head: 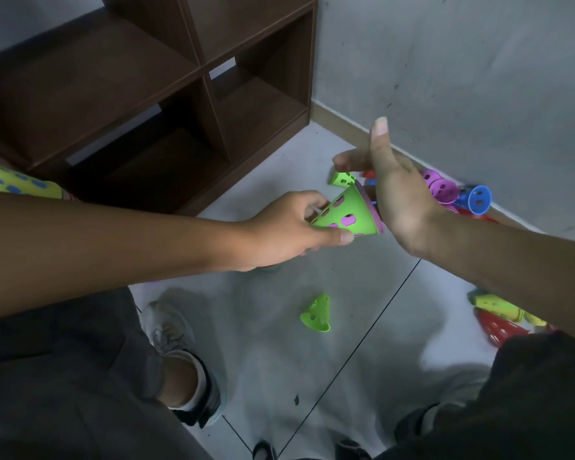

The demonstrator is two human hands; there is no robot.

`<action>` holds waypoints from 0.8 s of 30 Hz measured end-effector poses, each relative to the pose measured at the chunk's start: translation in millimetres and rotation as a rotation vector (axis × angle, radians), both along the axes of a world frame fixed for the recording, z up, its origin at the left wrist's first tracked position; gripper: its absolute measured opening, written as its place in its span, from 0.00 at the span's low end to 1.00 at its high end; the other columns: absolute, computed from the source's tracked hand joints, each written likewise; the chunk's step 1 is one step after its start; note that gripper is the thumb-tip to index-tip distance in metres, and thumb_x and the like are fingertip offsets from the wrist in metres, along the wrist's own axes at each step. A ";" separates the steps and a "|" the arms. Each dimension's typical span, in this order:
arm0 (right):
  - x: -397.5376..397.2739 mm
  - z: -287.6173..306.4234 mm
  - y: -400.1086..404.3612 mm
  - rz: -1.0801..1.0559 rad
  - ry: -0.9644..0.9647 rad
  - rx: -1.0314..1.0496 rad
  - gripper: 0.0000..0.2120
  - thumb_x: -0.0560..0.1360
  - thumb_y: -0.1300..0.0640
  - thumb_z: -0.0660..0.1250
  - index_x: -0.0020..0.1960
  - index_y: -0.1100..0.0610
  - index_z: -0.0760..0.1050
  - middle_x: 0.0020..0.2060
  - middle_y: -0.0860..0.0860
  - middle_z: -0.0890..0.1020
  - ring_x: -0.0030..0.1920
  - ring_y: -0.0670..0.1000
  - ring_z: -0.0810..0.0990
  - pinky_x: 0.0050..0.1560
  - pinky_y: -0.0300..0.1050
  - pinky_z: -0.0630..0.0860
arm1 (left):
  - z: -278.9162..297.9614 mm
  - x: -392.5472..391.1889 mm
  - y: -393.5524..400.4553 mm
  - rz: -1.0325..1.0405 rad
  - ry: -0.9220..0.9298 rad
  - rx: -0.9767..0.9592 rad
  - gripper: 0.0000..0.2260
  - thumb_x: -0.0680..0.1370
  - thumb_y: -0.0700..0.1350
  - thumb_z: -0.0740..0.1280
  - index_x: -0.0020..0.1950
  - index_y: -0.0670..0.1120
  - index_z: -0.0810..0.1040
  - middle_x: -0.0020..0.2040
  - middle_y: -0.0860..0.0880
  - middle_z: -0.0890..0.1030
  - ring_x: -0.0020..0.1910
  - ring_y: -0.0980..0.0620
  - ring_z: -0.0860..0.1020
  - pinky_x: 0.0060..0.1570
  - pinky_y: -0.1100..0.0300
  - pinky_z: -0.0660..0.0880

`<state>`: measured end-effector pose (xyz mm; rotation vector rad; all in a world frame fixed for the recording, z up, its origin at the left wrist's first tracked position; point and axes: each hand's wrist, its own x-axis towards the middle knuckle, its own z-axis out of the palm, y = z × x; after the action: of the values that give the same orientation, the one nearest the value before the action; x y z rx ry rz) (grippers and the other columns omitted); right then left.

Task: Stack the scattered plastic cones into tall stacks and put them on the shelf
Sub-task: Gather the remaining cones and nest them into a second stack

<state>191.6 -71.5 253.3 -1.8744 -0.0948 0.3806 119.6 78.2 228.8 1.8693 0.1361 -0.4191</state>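
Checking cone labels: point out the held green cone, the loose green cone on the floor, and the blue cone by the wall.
held green cone (347,214), head view, perforated side wall
loose green cone (316,314), head view, outer side
blue cone (478,199), head view, open wide end

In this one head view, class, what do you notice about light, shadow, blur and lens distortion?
Head view: dim, bluish light; soft shadows pool on the floor; the shelf leans and bows from the wide-angle lens; the right hand is slightly motion-blurred, while the left hand gripping the green cone looks sharper; no strong glare.
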 end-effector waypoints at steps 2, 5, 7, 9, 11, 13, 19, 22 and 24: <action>0.0 3.7 -1.0 0.011 0.079 0.043 0.35 0.75 0.26 0.46 0.47 0.46 0.84 0.51 0.43 0.85 0.51 0.51 0.81 0.67 0.59 0.73 | 1.5 -0.1 0.0 -0.016 -0.003 -0.003 0.18 0.74 0.51 0.77 0.55 0.42 0.77 0.50 0.35 0.81 0.40 0.50 0.76 0.42 0.53 0.74; -2.2 9.4 -3.7 0.052 0.194 0.121 0.34 0.77 0.26 0.45 0.50 0.47 0.82 0.54 0.45 0.82 0.44 0.48 0.80 0.64 0.56 0.75 | 3.9 1.4 1.0 -0.036 -0.005 -0.023 0.19 0.71 0.55 0.77 0.53 0.45 0.78 0.45 0.40 0.81 0.40 0.50 0.76 0.45 0.53 0.75; -3.6 12.0 -6.0 0.087 0.249 0.158 0.34 0.77 0.26 0.46 0.54 0.49 0.81 0.56 0.47 0.82 0.44 0.51 0.79 0.62 0.56 0.77 | 8.0 2.3 -0.8 -0.048 -0.004 -0.056 0.22 0.68 0.59 0.76 0.54 0.48 0.78 0.46 0.48 0.83 0.44 0.50 0.81 0.49 0.51 0.78; -5.6 13.0 -8.7 0.136 0.283 0.193 0.35 0.76 0.26 0.47 0.57 0.50 0.81 0.58 0.48 0.81 0.48 0.54 0.83 0.62 0.61 0.78 | 12.0 3.6 -3.0 -0.067 0.005 -0.090 0.23 0.69 0.62 0.74 0.59 0.52 0.77 0.53 0.50 0.85 0.51 0.48 0.84 0.54 0.48 0.81; -8.2 12.5 -11.6 0.187 0.319 0.245 0.36 0.76 0.26 0.48 0.60 0.51 0.79 0.60 0.50 0.81 0.54 0.57 0.85 0.61 0.62 0.78 | 16.6 3.9 -5.1 -0.095 -0.005 -0.101 0.20 0.72 0.61 0.70 0.61 0.56 0.75 0.53 0.52 0.84 0.47 0.47 0.85 0.47 0.50 0.81; -11.7 12.3 -13.6 0.218 0.362 0.301 0.36 0.76 0.28 0.49 0.63 0.54 0.77 0.59 0.53 0.80 0.54 0.59 0.85 0.59 0.60 0.79 | 17.9 3.7 -5.3 -0.114 -0.013 -0.100 0.20 0.74 0.61 0.68 0.64 0.59 0.74 0.51 0.52 0.84 0.41 0.47 0.84 0.43 0.51 0.80; -13.0 6.8 -17.6 0.221 0.296 0.185 0.32 0.79 0.32 0.48 0.66 0.54 0.74 0.63 0.53 0.78 0.47 0.58 0.85 0.56 0.57 0.82 | 6.8 6.9 10.3 -0.128 0.055 0.001 0.14 0.71 0.59 0.72 0.52 0.57 0.75 0.45 0.51 0.81 0.39 0.53 0.79 0.40 0.53 0.77; -12.7 4.2 -24.2 0.211 0.186 0.033 0.27 0.81 0.35 0.50 0.66 0.54 0.73 0.63 0.51 0.77 0.45 0.56 0.87 0.55 0.54 0.82 | -2.7 15.5 36.8 -0.211 -0.060 0.415 0.17 0.70 0.58 0.76 0.51 0.55 0.73 0.41 0.56 0.77 0.40 0.53 0.76 0.37 0.58 0.70; -12.8 0.9 -27.1 0.216 0.153 -0.040 0.25 0.82 0.37 0.51 0.66 0.54 0.73 0.63 0.50 0.77 0.44 0.55 0.87 0.52 0.51 0.83 | -10.4 22.0 62.6 -0.453 -0.243 0.983 0.23 0.69 0.63 0.74 0.58 0.57 0.70 0.47 0.52 0.78 0.47 0.47 0.77 0.38 0.56 0.69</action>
<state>178.7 -98.5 254.2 -1.8731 -0.1877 0.6769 141.5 140.8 218.3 2.9211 -0.3124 -0.4665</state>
